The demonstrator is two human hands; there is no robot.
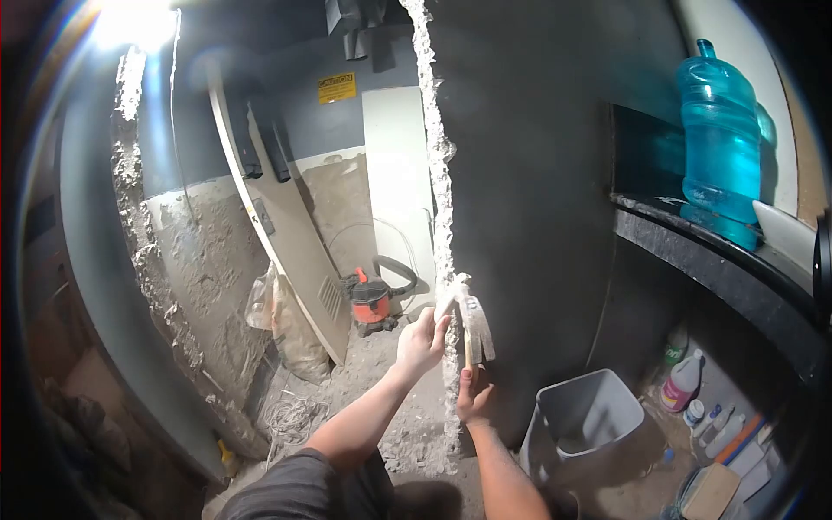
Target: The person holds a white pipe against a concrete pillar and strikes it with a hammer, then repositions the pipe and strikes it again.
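Observation:
At the rough, broken white wall edge (441,186), my left hand (421,345) is closed on a pale bar-shaped piece (447,298). Its upper end meets the plaster, beside a small white lump. Lower and to the right, my right hand (476,396) grips the light-coloured handle of a dusty tool (479,330) with a grey, flat head. The tool stands nearly upright against the dark wall face (529,217), close to the pale piece. I cannot tell exactly what kind of tool it is.
A grey bin (548,417) stands low on the right, near several bottles (682,381). Above them, a blue water jug (721,139) rests on a dark counter (693,236). Beyond the opening are a red-and-black vacuum cleaner (371,305), a leaning door (290,251), a sack (299,338) and floor rubble.

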